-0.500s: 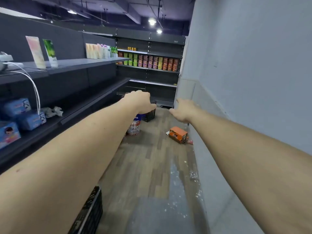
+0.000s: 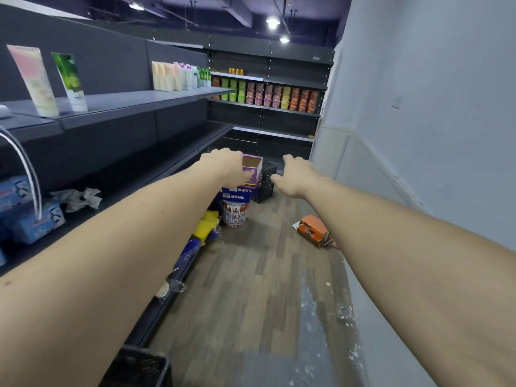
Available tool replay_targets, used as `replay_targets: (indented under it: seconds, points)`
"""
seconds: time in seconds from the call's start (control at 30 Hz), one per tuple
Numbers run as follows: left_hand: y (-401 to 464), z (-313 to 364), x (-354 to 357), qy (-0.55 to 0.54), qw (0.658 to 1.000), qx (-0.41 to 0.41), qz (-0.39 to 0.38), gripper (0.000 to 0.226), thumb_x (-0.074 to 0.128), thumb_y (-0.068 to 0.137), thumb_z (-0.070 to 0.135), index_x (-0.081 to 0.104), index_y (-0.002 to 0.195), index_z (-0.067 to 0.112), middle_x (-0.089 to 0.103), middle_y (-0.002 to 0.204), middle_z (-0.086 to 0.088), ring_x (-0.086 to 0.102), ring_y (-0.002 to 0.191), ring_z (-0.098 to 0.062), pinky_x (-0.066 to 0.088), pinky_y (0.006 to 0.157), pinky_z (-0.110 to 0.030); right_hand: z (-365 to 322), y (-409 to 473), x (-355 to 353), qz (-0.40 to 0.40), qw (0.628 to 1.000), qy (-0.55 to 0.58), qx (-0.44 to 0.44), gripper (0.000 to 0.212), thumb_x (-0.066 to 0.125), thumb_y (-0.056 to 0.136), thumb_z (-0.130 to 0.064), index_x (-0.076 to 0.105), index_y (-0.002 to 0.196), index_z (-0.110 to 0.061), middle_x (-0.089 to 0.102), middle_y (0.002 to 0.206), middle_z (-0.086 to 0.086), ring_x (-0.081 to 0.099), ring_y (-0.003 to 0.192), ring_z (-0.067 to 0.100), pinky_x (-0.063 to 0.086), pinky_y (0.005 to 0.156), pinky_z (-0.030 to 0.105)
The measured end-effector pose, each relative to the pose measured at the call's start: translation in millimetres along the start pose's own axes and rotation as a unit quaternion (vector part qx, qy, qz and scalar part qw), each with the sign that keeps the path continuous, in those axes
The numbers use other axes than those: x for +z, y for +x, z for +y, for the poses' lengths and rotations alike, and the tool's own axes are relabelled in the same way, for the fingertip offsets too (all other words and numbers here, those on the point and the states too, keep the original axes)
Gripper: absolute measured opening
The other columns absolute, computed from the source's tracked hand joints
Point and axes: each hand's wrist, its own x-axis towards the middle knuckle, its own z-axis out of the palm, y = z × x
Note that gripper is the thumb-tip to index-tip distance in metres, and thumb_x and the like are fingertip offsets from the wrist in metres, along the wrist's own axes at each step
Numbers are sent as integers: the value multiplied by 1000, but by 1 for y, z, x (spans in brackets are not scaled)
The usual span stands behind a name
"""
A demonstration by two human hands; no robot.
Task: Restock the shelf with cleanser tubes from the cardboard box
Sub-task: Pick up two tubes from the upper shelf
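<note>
Fingers (image 2: 290, 160) hang loose near the open purple cardboard box (image 2: 252, 170).

Dim aisle – ceiling lamps (image 2: 272, 22) glare; wide-angle edge distortion, soft blur.

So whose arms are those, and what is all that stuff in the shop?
A person wears a camera on their head, so you see their own two arms stretched out ahead. The left hand and right hand hold nothing. Both reach toward an open purple box stacked on a blue box and a paint bucket. On the left shelf stand cleanser tubes. An orange box lies on the wooden floor.
</note>
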Motion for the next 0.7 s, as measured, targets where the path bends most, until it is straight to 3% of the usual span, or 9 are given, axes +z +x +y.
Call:
replay_targets:
  seconds: [0.17,0.4,0.7]
  points:
    - [65,-22,23,-6,999,-38,18,63,54,90,56,44,141,20,57,134,-6,58,115,-26,46,76,-34,-3,80,27,1,999,31,-31,60,54,95,-44,36,144,-14,49,139,13,50,123,31,49,96,42]
    - [152,-73,34,26,989,-136,42,58,46,95,50,41,143,17,49,139,-11,48,125,-33,44,94,-44,-17,215,67,-9,994,65,-92,54,50,97,-39,38,142,-13,49,137,14,51,122,34,47,97,46]
    - [194,-170,32,48,942,-319,91,56,44,96,48,41,140,14,46,135,-13,45,123,-34,41,92,-44,-106,333,113,-45,972,101,-206,50,49,98,-39,39,136,-8,47,136,18,48,125,39,42,96,45]
